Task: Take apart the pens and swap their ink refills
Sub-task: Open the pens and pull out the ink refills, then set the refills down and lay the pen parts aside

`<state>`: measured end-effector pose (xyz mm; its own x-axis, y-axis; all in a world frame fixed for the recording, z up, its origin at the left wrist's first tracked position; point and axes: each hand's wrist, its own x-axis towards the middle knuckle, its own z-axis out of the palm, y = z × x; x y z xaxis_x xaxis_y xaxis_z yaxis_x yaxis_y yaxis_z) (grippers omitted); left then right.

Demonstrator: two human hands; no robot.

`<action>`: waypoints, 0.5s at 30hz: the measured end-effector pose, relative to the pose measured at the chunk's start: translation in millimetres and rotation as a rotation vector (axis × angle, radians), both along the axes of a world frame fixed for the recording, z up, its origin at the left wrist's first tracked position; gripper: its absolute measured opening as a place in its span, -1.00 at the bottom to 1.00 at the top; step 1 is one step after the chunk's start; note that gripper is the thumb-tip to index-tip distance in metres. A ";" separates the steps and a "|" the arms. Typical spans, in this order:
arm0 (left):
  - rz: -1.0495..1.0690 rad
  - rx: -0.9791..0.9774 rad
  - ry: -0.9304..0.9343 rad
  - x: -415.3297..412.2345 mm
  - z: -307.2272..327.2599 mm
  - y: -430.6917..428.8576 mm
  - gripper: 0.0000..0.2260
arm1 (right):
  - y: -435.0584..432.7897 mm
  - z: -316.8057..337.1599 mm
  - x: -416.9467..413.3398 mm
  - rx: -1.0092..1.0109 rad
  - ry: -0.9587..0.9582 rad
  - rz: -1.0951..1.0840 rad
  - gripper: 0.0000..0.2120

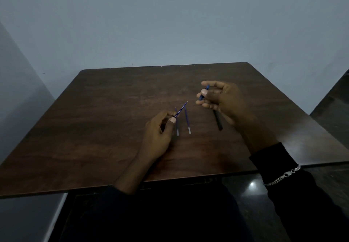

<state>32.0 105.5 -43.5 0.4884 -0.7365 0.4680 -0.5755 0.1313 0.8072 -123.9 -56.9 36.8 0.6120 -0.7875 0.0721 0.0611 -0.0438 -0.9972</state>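
Observation:
My left hand (160,128) pinches a thin blue ink refill (181,110), its tip pointing up and to the right, above the dark wooden table (113,128). Two more blue refills lie on the table: one (177,126) right beside my left thumb, another (187,121) just to its right. My right hand (221,98) is raised over the table and grips a short blue pen part (204,92) between thumb and fingers. A black pen barrel (218,121) lies on the table beneath my right hand, partly hidden by it.
The table stands against a pale wall, with its front edge near my body. A dark sleeve and a silver bracelet (283,176) cover my right wrist. Dark glossy floor shows to the right of the table.

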 end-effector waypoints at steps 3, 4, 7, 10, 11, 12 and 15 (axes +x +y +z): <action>0.006 0.002 0.013 -0.4 0.9 0.4 -0.85 | -9.6 1.7 -13.1 -0.025 0.074 -0.049 -0.86; 0.005 0.007 0.019 -0.5 0.8 0.6 -0.86 | -13.9 2.5 -19.4 -0.038 0.120 -0.072 -0.86; -0.004 0.016 0.033 -0.7 0.4 1.1 -0.85 | -29.3 4.4 -43.2 -0.067 0.260 -0.129 -0.87; -0.008 0.017 0.021 -1.0 0.4 0.5 -0.87 | -43.6 3.5 -67.0 -0.061 0.412 -0.191 -0.93; -0.007 0.017 0.018 -1.0 0.3 0.5 -0.88 | -47.9 1.8 -73.5 -0.056 0.470 -0.220 -0.94; -0.007 0.018 0.019 -1.2 0.3 0.5 -0.88 | -51.5 -0.5 -79.1 -0.060 0.533 -0.251 -0.95; -0.007 0.020 0.021 -1.3 0.4 1.4 -0.88 | -57.0 -9.0 -89.4 -0.126 0.733 -0.303 -0.95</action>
<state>30.7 106.9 -43.1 0.4927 -0.7492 0.4426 -0.5574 0.1189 0.8217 -213.4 -113.9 27.8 0.2987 -0.9399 -0.1655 -0.6402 -0.0687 -0.7652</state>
